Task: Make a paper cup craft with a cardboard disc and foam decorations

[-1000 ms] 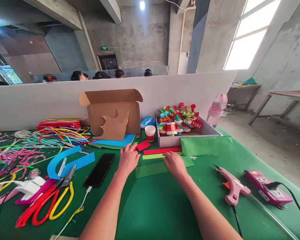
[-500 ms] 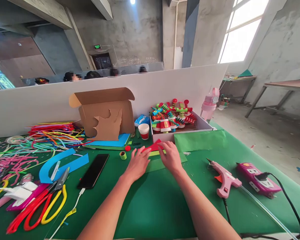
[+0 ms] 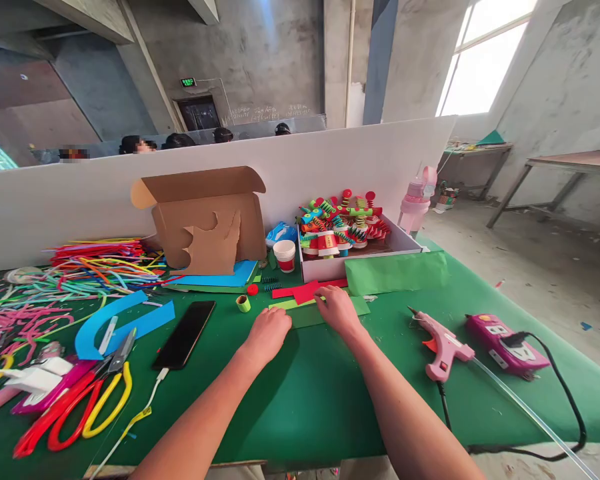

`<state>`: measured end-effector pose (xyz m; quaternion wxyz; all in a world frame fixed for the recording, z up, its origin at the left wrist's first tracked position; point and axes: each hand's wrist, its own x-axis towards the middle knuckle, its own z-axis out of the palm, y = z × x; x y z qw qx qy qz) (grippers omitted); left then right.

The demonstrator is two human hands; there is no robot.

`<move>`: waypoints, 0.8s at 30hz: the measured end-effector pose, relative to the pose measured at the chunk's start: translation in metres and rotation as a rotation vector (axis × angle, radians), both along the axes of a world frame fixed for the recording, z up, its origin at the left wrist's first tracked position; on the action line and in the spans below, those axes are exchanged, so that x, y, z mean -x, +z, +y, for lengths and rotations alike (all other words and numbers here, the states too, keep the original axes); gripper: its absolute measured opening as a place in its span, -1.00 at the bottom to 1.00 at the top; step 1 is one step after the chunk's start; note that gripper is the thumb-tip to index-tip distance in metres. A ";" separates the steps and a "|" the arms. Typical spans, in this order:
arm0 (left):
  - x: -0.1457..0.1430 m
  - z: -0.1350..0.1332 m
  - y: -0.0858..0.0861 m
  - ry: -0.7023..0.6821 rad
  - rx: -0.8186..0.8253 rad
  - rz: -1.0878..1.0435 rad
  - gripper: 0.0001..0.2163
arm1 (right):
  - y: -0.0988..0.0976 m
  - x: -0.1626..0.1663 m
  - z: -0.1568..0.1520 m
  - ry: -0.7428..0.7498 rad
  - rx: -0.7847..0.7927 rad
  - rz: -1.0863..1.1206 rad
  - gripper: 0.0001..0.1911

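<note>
Red card [image 3: 306, 292] lies on the tabletop [image 3: 305, 400] past the middle toward its far edge, across a longer red strip [image 3: 282, 293], with a lime strip [image 3: 291, 303] and a green strip [image 3: 307, 317] just on its near side. The right grip [image 3: 341, 312] has its fingers bent down at the card's right end; whether they pinch it or only touch it, I cannot tell. The left grip [image 3: 267, 331] is loosely curled at the left end of the green strip, fingertips turned from view, so how far it is closed, and on what if anything, cannot be told. The step in hand looks to be sorting or setting out the paper pieces. In my judgement, a clean next move would call for getting a fingertip under one edge of the card, without dragging the strips. The glue gun [image 3: 444, 345], nearer the right edge, and the scissors [image 3: 83, 403], toward the near left corner, lie untouched.
</note>
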<state>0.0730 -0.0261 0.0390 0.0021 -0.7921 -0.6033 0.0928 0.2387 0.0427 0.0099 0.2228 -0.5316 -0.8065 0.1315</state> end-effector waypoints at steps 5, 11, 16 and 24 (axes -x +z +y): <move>-0.005 0.008 -0.013 0.042 -0.137 -0.047 -0.73 | 0.001 0.014 -0.012 0.100 -0.132 0.065 -0.79; 0.003 0.011 -0.012 0.000 -0.044 -0.134 -0.80 | -0.001 0.023 -0.018 0.173 -0.198 0.119 -0.80; -0.005 0.019 -0.003 0.054 0.020 -0.035 -0.72 | -0.002 0.019 -0.015 0.178 -0.158 0.143 -0.79; -0.005 0.014 -0.008 0.130 -0.143 -0.157 -0.72 | 0.005 0.020 -0.023 0.186 -0.308 0.207 -0.76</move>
